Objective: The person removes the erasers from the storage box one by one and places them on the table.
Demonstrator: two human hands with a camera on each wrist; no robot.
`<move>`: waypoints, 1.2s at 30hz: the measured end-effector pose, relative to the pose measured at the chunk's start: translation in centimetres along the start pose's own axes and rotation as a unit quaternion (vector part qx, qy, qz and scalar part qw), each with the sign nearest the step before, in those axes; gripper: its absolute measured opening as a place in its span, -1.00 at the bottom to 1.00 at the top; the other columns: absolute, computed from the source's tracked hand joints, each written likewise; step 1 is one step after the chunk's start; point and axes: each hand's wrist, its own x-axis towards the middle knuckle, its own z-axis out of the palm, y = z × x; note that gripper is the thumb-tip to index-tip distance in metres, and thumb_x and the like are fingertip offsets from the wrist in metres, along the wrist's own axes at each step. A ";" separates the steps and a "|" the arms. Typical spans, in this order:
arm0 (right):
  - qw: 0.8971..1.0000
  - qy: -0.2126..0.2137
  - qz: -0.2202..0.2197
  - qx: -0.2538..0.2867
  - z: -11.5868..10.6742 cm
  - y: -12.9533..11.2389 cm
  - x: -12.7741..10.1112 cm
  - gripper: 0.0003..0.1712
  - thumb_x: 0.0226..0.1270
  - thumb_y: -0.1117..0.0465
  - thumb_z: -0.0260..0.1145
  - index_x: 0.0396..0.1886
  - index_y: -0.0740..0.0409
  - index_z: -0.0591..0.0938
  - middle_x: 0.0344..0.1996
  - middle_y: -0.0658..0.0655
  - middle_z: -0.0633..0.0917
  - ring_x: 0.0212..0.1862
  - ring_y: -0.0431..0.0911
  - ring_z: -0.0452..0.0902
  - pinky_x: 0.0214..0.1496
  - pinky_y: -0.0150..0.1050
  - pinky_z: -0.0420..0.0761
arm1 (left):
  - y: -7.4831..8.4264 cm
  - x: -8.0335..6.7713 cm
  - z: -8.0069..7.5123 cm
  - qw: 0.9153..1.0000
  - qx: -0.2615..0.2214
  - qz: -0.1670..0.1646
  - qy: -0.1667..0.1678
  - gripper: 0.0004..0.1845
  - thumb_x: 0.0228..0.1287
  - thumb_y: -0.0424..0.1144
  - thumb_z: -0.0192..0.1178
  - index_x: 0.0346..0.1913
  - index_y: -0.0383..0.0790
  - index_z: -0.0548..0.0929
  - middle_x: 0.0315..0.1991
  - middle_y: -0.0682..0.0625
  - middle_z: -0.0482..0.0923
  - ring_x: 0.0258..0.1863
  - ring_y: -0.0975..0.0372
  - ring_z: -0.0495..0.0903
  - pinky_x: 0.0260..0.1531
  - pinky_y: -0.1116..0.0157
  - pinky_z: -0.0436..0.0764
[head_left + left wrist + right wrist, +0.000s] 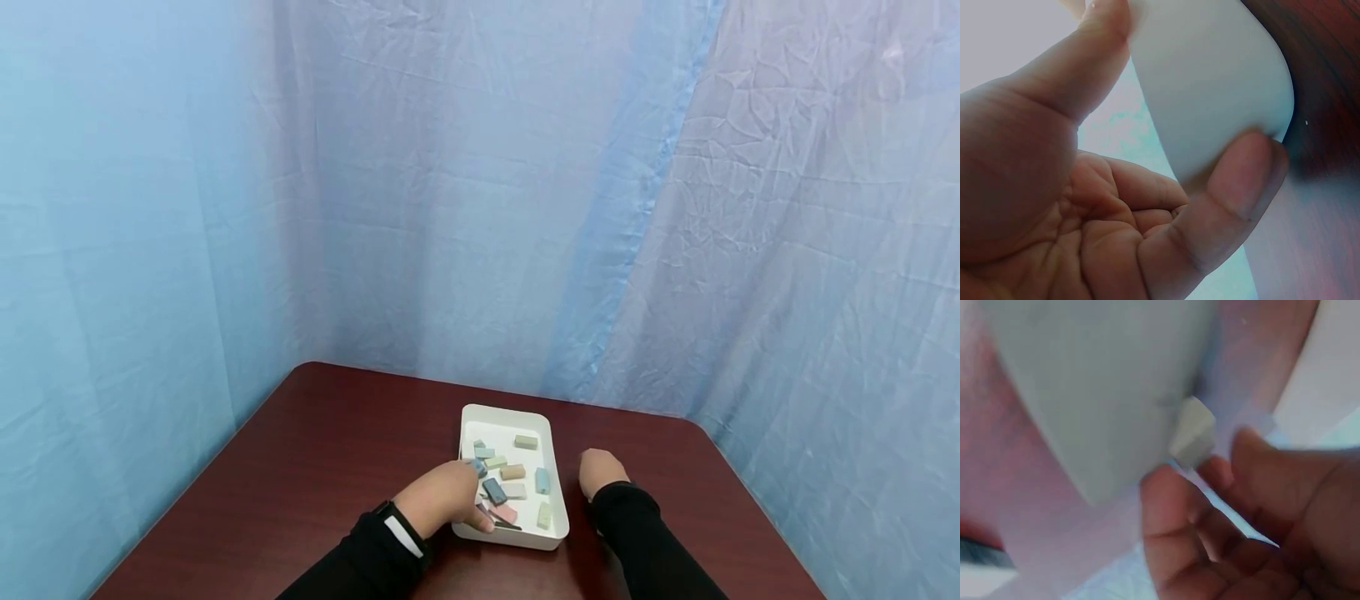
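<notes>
White tray (545, 429) sits on the dark red-brown surface (330, 450), near its front middle, long axis running away from the person. Contents: a loose scatter of small blocks (513, 472) in tan, pale green, pale blue, dark blue and pink. One tan block (526, 442) lies apart toward the far end; the rest cluster in the near half, some touching or overlapping.

Left hand (446, 498): at the tray's near left corner, reaching over the left wall. In the left wrist view the thumb (1072, 69) and one finger (1235, 187) press on the tray's rounded white wall (1210, 81) from either side, so the grip pinches the tray edge. In the head view a small blue block (479, 467) shows just at the fingertips; whether the hand holds it cannot be told.

Right hand (600, 472): rests on the surface just right of the tray, fingers curled under. The right wrist view is blurred; a small pale block (1192, 432) lies just past the fingertips (1166, 487), contact unclear. State of this grip: cannot tell.

Background: creased blue curtain (480, 183) behind and to both sides. Black sleeves (645, 533) on both arms.
</notes>
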 end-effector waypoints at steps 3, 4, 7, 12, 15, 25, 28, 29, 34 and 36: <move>0.999 0.031 -0.016 0.009 -0.9 -0.8 -0.2 -0.94 0.42 0.48 0.34 -0.16 0.35 0.70 -0.29 0.28 0.73 -0.17 0.16 0.72 -0.08 0.03 0.75 | 0.1 0.0 0.1 1.000 -0.001 -0.008 -0.001 -0.13 0.05 0.31 0.59 0.19 -0.36 0.71 0.29 -0.08 0.66 0.23 0.14 0.64 0.30 0.21 0.59; 0.999 0.039 -0.022 0.017 -1.3 -1.3 -0.3 -0.93 0.43 0.45 0.36 -0.14 0.36 0.69 -0.30 0.28 0.73 -0.18 0.16 0.72 -0.11 0.02 0.74 | 0.1 -0.1 0.1 1.000 0.002 -0.007 0.004 -0.15 0.04 0.31 0.59 0.14 -0.36 0.73 0.27 -0.08 0.68 0.20 0.15 0.66 0.28 0.21 0.60; 0.997 0.037 -0.031 0.057 -2.9 -3.6 -0.7 -0.73 0.46 0.33 0.41 0.07 0.35 0.68 -0.15 0.29 0.75 -0.07 0.17 0.73 -0.07 0.02 0.73 | 0.1 0.0 0.1 1.000 0.008 -0.001 0.017 -0.20 0.03 0.30 0.60 0.03 -0.39 0.77 0.22 -0.06 0.71 0.15 0.17 0.67 0.28 0.22 0.60; 0.994 0.000 -0.070 0.087 -4.1 -7.6 -2.3 -0.62 0.42 0.18 0.49 0.16 0.20 0.71 0.05 0.26 0.77 0.03 0.13 0.72 0.03 0.00 0.70 | 0.0 0.1 0.0 1.000 -0.005 0.013 0.020 -0.24 0.03 0.27 0.62 -0.03 -0.39 0.78 0.18 -0.07 0.73 0.08 0.18 0.68 0.24 0.22 0.62; 0.990 -0.036 -0.095 0.095 -3.9 -9.2 -3.4 -0.59 0.39 0.14 0.52 0.17 0.16 0.73 0.09 0.25 0.77 0.03 0.14 0.73 0.04 0.04 0.70 | -0.1 0.0 0.0 1.000 -0.009 0.016 0.017 -0.25 0.03 0.28 0.62 -0.06 -0.39 0.79 0.14 -0.08 0.74 0.05 0.18 0.69 0.21 0.21 0.63; 0.981 -0.089 -0.133 0.113 -0.9 -10.0 -5.0 -0.62 0.31 0.15 0.58 0.07 0.15 0.78 -0.07 0.16 0.82 -0.08 0.05 0.73 -0.08 0.02 0.68 | -0.4 -0.2 0.2 1.000 -0.002 0.021 0.011 -0.29 0.06 0.29 0.59 -0.15 -0.37 0.80 0.13 -0.08 0.75 0.06 0.17 0.70 0.20 0.20 0.64; 0.982 -0.071 -0.144 0.098 -0.3 -10.0 -5.3 -0.74 0.28 0.19 0.59 -0.08 0.14 0.80 -0.21 0.13 0.82 -0.24 -0.03 0.68 -0.21 -0.09 0.63 | -0.4 -0.2 0.2 1.000 -0.005 0.020 0.011 -0.30 0.05 0.29 0.60 -0.17 -0.36 0.80 0.08 -0.08 0.76 -0.01 0.19 0.69 0.15 0.20 0.65; 0.983 -0.064 -0.145 0.095 -0.2 -10.1 -5.4 -0.76 0.27 0.20 0.59 -0.11 0.15 0.80 -0.23 0.13 0.81 -0.26 -0.03 0.68 -0.22 -0.10 0.62 | -0.4 -0.2 0.2 1.000 -0.008 0.019 0.012 -0.30 0.04 0.29 0.61 -0.17 -0.36 0.80 0.07 -0.09 0.76 -0.04 0.19 0.69 0.14 0.19 0.65; 0.987 -0.049 -0.129 0.082 -0.2 -10.4 -5.7 -0.71 0.29 0.21 0.58 -0.04 0.17 0.78 -0.18 0.17 0.80 -0.16 0.07 0.72 -0.12 -0.01 0.70 | -0.4 -0.2 0.2 1.000 -0.006 0.017 0.019 -0.29 0.02 0.29 0.61 -0.16 -0.37 0.80 0.02 -0.10 0.77 -0.10 0.20 0.68 0.11 0.19 0.66; 0.988 -0.047 -0.125 0.075 -0.1 -10.5 -5.7 -0.69 0.29 0.20 0.58 -0.01 0.17 0.77 -0.18 0.17 0.81 -0.14 0.09 0.73 -0.09 0.02 0.71 | -0.4 0.0 0.2 1.000 0.000 0.016 0.021 -0.27 0.02 0.30 0.61 -0.14 -0.38 0.80 0.01 -0.11 0.78 -0.08 0.18 0.70 0.12 0.19 0.66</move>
